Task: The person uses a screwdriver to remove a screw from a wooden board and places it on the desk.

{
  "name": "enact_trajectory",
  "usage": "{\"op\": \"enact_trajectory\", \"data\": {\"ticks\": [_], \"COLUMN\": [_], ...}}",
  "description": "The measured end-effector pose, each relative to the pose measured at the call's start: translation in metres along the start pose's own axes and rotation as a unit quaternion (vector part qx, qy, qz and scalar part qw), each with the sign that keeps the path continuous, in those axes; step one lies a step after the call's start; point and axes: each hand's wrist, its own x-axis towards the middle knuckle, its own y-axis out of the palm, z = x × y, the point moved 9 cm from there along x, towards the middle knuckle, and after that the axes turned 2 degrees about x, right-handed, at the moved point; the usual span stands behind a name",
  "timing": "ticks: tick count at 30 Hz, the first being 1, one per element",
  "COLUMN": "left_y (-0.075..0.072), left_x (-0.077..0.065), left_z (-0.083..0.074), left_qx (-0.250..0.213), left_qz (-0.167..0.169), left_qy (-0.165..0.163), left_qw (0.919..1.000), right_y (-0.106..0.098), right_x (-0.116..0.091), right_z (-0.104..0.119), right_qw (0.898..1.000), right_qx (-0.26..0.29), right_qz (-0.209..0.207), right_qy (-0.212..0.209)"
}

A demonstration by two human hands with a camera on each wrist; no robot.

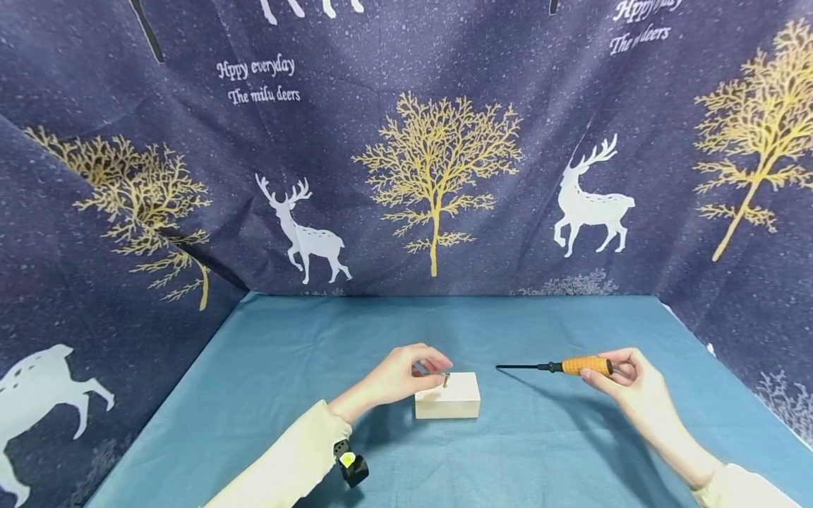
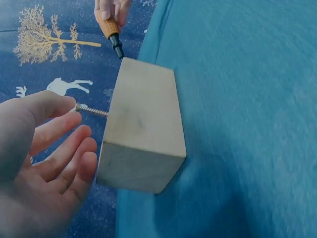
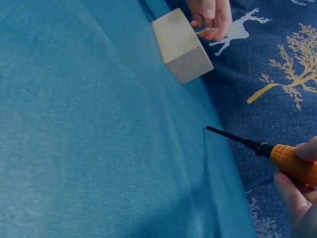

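Note:
A pale wooden block (image 1: 447, 408) lies on the blue cloth in front of me. One threaded screw (image 2: 93, 111) stands upright in its top face, most of its shank exposed. My left hand (image 1: 405, 372) pinches the screw near its head with thumb and index finger, the other fingers loosely bent beside the block. Off to the right, my right hand (image 1: 638, 391) grips a screwdriver (image 1: 581, 365) by its orange handle. The dark shaft points left toward the block, its tip in the air a short way from it.
Blue cloth (image 1: 286, 353) covers the table. A dark fabric backdrop (image 1: 394, 261) with deer and gold trees rises behind and at both sides. A small black device (image 1: 351, 466) is strapped at the left sleeve.

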Motion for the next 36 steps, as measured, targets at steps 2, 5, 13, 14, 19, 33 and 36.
{"op": "enact_trajectory", "data": {"ticks": [2, 5, 13, 14, 19, 33, 36], "left_y": [0.003, 0.005, 0.007, 0.007, 0.009, 0.007, 0.007], "left_x": [0.002, 0.003, 0.005, 0.005, 0.004, 0.004, 0.004], "left_z": [0.000, 0.000, 0.004, 0.005, 0.008, 0.006, 0.007], "left_qx": [0.000, 0.003, -0.002, -0.006, -0.011, -0.021, -0.028], "left_qz": [0.005, 0.004, -0.006, -0.007, -0.010, -0.034, -0.038], "left_qy": [-0.002, -0.003, -0.012, -0.015, -0.032, -0.040, -0.050], "left_qw": [1.0000, 1.0000, 0.9999, 0.9999, 0.9994, 0.9984, 0.9976], "right_y": [0.001, 0.003, 0.005, 0.005, 0.008, 0.021, 0.022], "right_x": [-0.002, -0.005, -0.009, -0.009, -0.011, -0.017, -0.017], "right_z": [-0.002, -0.005, -0.008, -0.008, -0.007, 0.006, 0.010], "right_qw": [1.000, 0.999, 0.998, 0.998, 0.997, 0.986, 0.981], "right_qx": [-0.013, -0.030, -0.058, -0.057, -0.066, -0.130, -0.154], "right_qz": [0.004, 0.008, 0.013, 0.015, 0.031, 0.073, 0.080], "right_qy": [0.004, 0.010, 0.022, 0.021, 0.016, -0.074, -0.087]}}
